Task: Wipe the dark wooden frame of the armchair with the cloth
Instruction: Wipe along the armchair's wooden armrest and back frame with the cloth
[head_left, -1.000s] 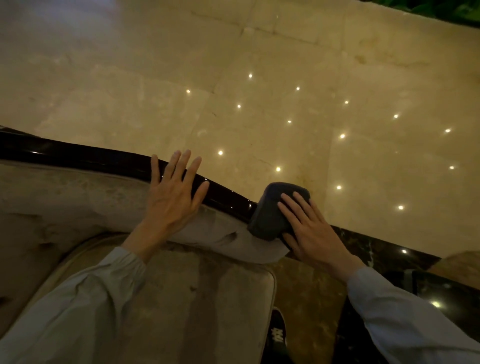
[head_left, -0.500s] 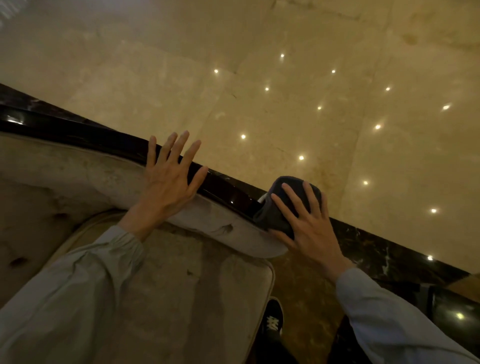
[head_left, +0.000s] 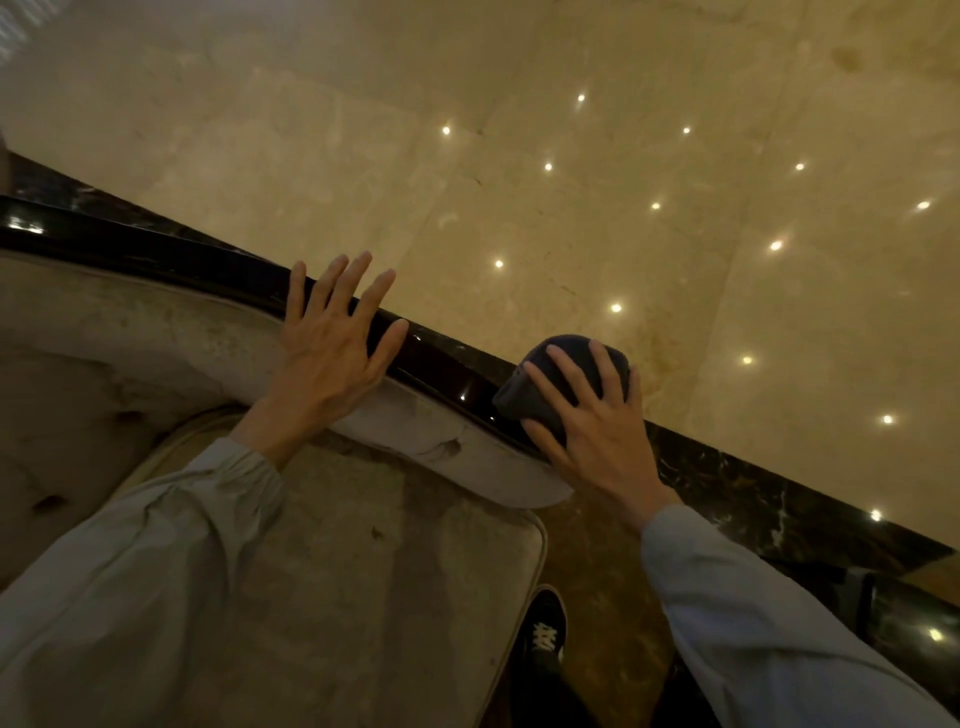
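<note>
Right hand (head_left: 597, 421), fingers spread, presses cloth (head_left: 550, 374) onto the frame (head_left: 431, 358) at its front end. Left hand (head_left: 332, 338) flat, fingers splayed, bracing further back along the frame. Risk: cloth sliding off the glossy rail's outer edge under uneven pressure

Your left hand (head_left: 332, 348) lies flat with fingers (head_left: 358, 283) straight and spread (palm down). Your right hand (head_left: 592, 421) reaches forward, fingers splayed and slightly bent. Both forearms wear pale long sleeves (head_left: 779, 623).
</note>
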